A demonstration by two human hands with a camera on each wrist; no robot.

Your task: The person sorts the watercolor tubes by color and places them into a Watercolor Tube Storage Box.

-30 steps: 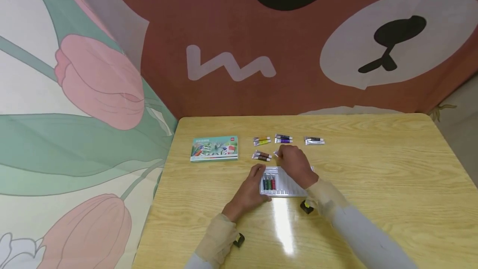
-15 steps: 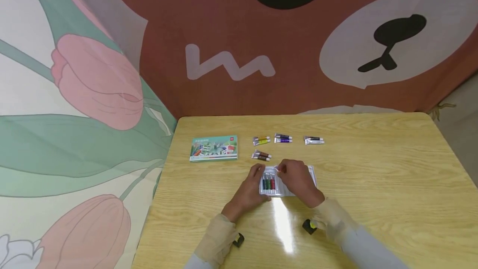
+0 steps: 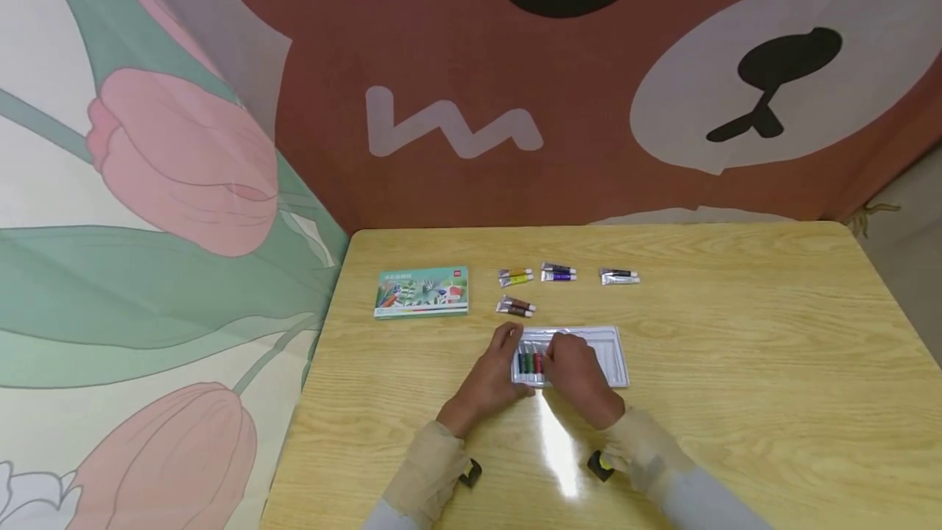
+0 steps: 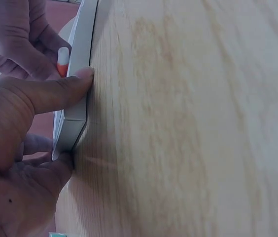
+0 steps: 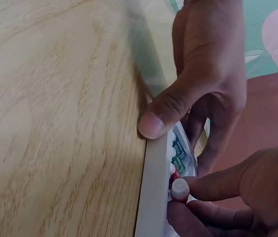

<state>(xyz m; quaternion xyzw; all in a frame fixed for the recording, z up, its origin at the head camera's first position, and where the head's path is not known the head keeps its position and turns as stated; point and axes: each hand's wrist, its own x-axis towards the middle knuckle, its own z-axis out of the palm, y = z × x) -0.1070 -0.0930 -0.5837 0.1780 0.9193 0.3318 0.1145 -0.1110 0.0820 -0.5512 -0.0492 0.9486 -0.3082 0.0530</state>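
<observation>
On the wooden table (image 3: 736,366), near its front middle: a white slotted tray (image 3: 607,350) with a paint tube going into a slot.

Left hand (image 3: 495,370) braces the tray's left end, thumb on the near edge and fingers (image 4: 45,91) curled against the side wall. Right hand (image 3: 577,370) pinches an orange-red tube (image 5: 180,190) by its white cap, beside the green and red tubes (image 3: 530,361) already seated. Risk, as I judge it: the light tray skids or tips if the left hand's hold eases while the tube is pressed in; a skewed tube could ride over its neighbour. Loose tubes (image 3: 559,273) and a printed box (image 3: 422,293) lie well apart, further back. Right half of the tray is unfilled; bare table to the right and front gives room.
</observation>
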